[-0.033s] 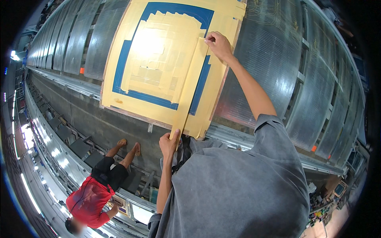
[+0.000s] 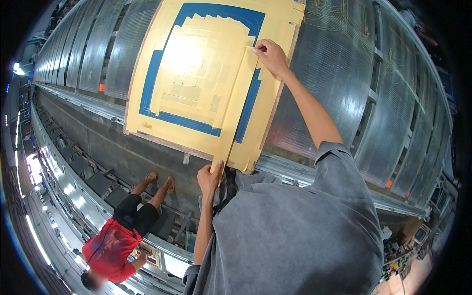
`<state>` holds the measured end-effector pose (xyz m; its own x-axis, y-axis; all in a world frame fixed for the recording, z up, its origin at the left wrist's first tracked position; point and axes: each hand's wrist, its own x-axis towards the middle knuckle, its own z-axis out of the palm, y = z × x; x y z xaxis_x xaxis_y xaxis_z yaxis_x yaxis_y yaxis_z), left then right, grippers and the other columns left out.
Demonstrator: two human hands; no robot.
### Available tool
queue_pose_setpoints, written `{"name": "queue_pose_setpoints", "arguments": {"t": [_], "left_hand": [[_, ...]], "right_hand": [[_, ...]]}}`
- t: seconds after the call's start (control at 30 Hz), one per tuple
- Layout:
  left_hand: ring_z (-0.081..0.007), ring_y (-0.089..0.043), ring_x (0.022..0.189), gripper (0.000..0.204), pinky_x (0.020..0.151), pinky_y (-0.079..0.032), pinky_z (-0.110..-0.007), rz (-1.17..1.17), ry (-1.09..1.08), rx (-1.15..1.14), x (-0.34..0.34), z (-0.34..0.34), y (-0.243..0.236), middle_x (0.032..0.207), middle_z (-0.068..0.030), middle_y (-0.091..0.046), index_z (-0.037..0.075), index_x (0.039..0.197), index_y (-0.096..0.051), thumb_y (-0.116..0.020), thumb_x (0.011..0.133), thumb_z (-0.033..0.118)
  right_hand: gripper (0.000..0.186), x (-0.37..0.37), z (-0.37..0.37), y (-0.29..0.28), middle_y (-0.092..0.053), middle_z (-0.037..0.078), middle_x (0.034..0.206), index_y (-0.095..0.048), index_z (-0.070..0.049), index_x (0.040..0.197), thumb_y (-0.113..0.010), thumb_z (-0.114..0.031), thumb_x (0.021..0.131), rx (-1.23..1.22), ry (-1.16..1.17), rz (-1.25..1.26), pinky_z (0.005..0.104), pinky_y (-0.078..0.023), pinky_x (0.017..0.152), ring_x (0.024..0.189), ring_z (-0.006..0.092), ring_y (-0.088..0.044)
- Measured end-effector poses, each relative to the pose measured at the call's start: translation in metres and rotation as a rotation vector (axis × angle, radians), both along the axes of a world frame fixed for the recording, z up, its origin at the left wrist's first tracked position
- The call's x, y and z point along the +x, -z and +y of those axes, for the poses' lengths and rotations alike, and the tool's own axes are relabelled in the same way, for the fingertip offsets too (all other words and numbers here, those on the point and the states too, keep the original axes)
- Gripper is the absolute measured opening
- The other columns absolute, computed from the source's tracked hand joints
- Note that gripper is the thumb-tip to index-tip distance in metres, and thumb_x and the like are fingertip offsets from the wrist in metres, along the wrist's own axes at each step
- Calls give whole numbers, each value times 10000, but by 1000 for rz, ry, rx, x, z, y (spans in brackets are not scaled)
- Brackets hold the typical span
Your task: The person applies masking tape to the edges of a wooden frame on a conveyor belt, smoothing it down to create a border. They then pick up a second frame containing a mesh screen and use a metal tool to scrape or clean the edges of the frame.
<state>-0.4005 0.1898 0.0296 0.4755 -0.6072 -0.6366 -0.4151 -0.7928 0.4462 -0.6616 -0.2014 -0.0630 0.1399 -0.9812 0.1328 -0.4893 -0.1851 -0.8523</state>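
A flat panel, which looks like a printing screen, lies before me with blue areas largely covered by yellow masking tape. Between my hands a long strip of masking tape runs lengthwise over the panel's right part. My right hand pinches its far end by the panel's right side, fingers closed. Past the near edge of the panel, my left hand grips the strip's near end, also closed. Whether the strip is stuck down along its length cannot be made out.
Long rows of ribbed, translucent plates on metal rails extend left and right of the panel. Behind, across a grey aisle, a person in a red shirt works at another bench. Assorted items are piled at lower right.
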Motion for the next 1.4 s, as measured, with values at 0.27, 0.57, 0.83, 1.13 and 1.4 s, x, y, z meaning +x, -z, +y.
{"name": "queue_pose_setpoints", "arguments": {"t": [0.27,0.57,0.83,1.13,1.4], "left_hand": [[-159,-716,593,590,575,-529,-299,-7,9,5,0,2,5,651,-101,-719,-36,824,-755,-740,908,548],[-181,-710,578,603,613,-544,-326,-30,26,3,-2,3,4,611,-92,-713,-5,789,-760,-709,906,584],[-168,-722,600,634,588,-537,-310,-23,16,9,-6,-3,-3,640,-108,-719,-29,814,-755,-724,900,599],[-172,-727,599,630,586,-544,-308,-16,12,16,-5,1,1,639,-102,-716,-33,814,-756,-721,908,589],[-168,-719,592,633,579,-542,-312,-31,21,10,-5,1,3,638,-102,-714,-34,810,-755,-727,901,592]], "right_hand": [[168,-2,-2,-1,-703,103,944,-698,-46,931,-718,-209,898,19,-19,-13,380,-548,778,887,258,-715],[174,-1,-1,-2,-709,100,949,-698,-46,933,-721,-215,898,32,-9,3,380,-549,784,884,256,-717],[158,-2,0,-4,-710,109,954,-691,-38,940,-714,-191,906,26,-22,-1,376,-554,787,887,259,-712],[151,0,2,-8,-710,109,955,-687,-39,940,-704,-187,910,37,-21,12,376,-555,789,875,264,-709],[149,-1,1,-6,-709,107,949,-686,-44,934,-700,-190,909,16,-21,28,387,-555,779,871,266,-712]]}}
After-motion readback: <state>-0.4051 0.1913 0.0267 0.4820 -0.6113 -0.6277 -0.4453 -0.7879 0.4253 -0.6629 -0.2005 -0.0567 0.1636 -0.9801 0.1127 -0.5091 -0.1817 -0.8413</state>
